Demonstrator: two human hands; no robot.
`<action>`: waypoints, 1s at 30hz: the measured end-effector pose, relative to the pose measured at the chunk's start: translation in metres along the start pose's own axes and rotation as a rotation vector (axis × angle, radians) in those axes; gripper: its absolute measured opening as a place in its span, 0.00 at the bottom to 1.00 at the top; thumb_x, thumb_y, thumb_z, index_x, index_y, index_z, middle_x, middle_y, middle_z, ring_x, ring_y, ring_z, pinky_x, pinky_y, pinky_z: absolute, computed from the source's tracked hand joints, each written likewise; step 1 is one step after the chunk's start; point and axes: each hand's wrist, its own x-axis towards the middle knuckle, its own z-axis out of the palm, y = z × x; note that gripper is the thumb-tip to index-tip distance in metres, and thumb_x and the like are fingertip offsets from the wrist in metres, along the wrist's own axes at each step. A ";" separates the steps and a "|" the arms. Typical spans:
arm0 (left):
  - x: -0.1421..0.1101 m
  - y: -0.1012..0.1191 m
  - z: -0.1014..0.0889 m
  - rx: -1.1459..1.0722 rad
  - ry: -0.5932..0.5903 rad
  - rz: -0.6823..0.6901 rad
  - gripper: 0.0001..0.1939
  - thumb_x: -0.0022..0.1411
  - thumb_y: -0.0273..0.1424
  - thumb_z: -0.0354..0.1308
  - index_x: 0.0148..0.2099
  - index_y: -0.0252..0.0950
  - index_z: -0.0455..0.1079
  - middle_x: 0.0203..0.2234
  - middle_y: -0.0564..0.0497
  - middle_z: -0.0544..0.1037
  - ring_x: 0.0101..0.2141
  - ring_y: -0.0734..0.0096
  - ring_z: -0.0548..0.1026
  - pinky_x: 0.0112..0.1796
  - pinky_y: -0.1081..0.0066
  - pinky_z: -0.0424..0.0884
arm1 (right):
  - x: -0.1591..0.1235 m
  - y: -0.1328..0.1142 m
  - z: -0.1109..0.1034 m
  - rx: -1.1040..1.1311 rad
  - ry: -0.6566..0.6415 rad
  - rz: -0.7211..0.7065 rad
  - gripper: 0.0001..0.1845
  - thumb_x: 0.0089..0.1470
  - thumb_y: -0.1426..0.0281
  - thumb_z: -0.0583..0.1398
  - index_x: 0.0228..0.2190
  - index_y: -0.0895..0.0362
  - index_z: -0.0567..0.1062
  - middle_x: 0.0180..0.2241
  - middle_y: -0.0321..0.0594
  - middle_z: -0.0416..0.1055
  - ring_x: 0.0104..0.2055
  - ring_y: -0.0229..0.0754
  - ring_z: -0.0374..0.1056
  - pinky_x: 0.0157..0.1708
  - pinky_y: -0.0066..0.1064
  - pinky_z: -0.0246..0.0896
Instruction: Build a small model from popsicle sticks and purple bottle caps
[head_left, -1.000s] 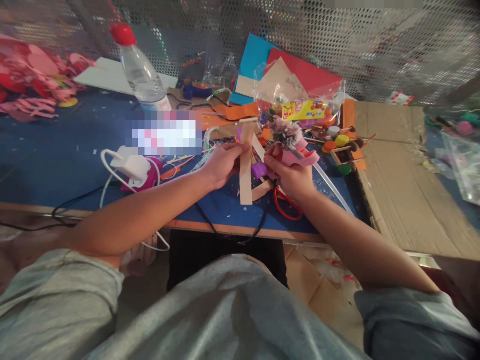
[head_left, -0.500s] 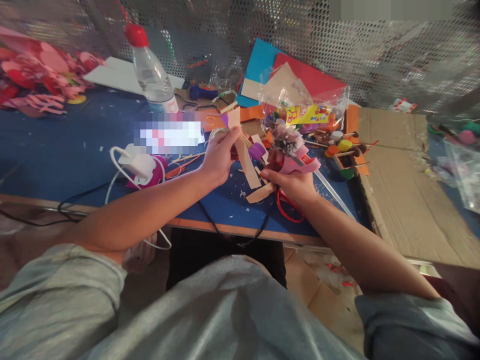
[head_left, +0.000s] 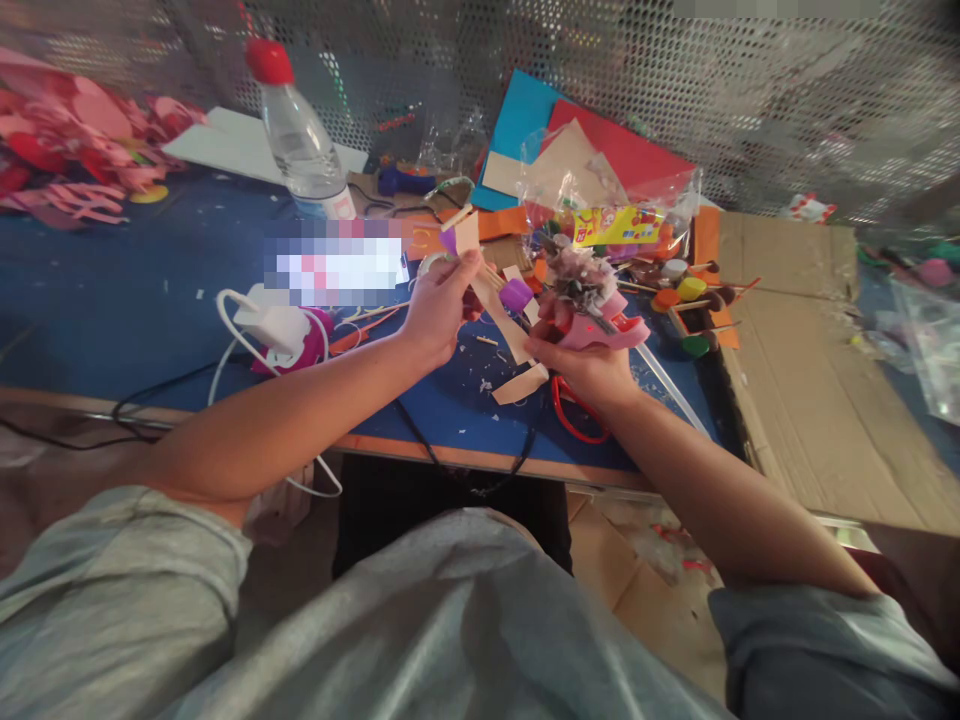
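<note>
A tan strip (head_left: 504, 318) is pinched in my left hand (head_left: 439, 305), its upper end showing above the fingertips. The strip slants down toward my right hand. My right hand (head_left: 589, 365) is closed around a pink tool (head_left: 611, 332) that looks like a glue gun; part of it is hidden by the hand. A fluffy greyish-pink clump (head_left: 577, 278) sits just above the tool. A purple piece (head_left: 516, 294) lies between the hands. Below my right hand is a red loop (head_left: 576, 418), like a scissors handle, near a tan offcut (head_left: 520, 384).
A red-capped bottle (head_left: 304, 145), a lit phone (head_left: 341, 272) and a white plug (head_left: 271, 322) stand or lie left. Blue card (head_left: 517, 125), red card (head_left: 637, 150) and a clear packet (head_left: 615, 226) are behind. Right are small coloured pieces (head_left: 691, 289) and cardboard (head_left: 817, 370).
My right hand and the pink tool have shifted slightly to the right. My left hand keeps its pinch on the strip, nearly unmoved. The view has moved very slightly.
</note>
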 end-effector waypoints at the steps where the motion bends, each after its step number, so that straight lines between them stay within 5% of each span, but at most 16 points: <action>1: 0.000 0.000 -0.001 0.005 -0.001 0.001 0.27 0.74 0.57 0.72 0.41 0.38 0.76 0.24 0.56 0.76 0.23 0.78 0.72 0.28 0.73 0.66 | 0.000 -0.001 0.000 0.001 0.001 -0.007 0.35 0.43 0.57 0.84 0.32 0.49 0.65 0.39 0.32 0.73 0.36 0.38 0.70 0.40 0.38 0.74; 16: -0.002 0.000 0.001 0.065 -0.072 -0.035 0.17 0.82 0.39 0.65 0.39 0.36 0.76 0.25 0.54 0.77 0.23 0.79 0.73 0.25 0.76 0.63 | -0.005 -0.011 -0.002 -0.038 -0.096 -0.058 0.32 0.47 0.61 0.82 0.31 0.49 0.63 0.37 0.32 0.71 0.39 0.41 0.69 0.46 0.40 0.73; 30: -0.004 0.000 0.001 0.131 -0.106 -0.089 0.21 0.84 0.40 0.63 0.35 0.36 0.76 0.22 0.55 0.74 0.20 0.80 0.70 0.24 0.77 0.64 | -0.004 -0.014 -0.007 -0.113 -0.103 -0.150 0.31 0.50 0.56 0.80 0.33 0.48 0.63 0.37 0.33 0.70 0.36 0.42 0.65 0.39 0.41 0.69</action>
